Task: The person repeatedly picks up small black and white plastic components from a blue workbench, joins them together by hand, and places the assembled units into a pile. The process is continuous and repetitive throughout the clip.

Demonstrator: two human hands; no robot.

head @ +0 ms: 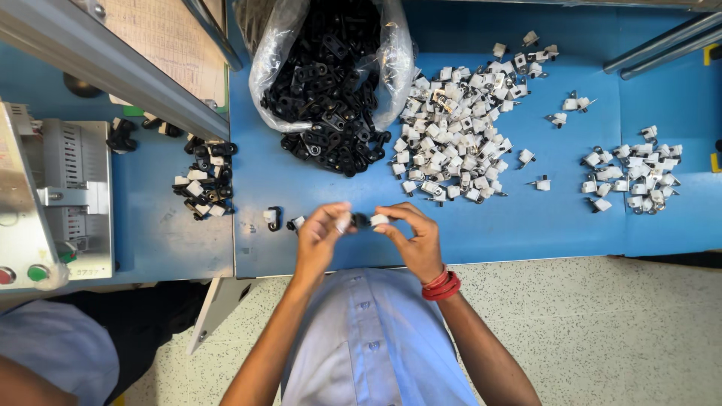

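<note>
Now, from the left edge of the blue surface (316, 188), we see a grey machine (60, 195) with a red and a green button, then a small heap of joined black-and-white pieces (201, 184) near the surface's left seam. Just beside our left hand lie two finished pieces (273, 218) close to the near edge.

Our left hand (320, 237) pinches a white part (344, 222) between thumb and fingertips; our right hand (414, 240), with red bands at the wrist, pinches another white bit (380, 219), and a small black clip (362, 219) sits between them. Both hands are held above the near edge, at its middle. We judge that the step in hand is pressing white and black together; finishing it calls for lining the parts up squarely and a firm push.

Farther back, a clear bag (331, 68) spills black clips toward the middle. Right of it lies a big pile of white parts (455, 131), and a smaller pile (635, 169) sits near the right edge.

How the parts mate is hidden by our fingers, and the pieces are too small to make out in detail. A sleeve at the lower left is cut off by the frame.
</note>
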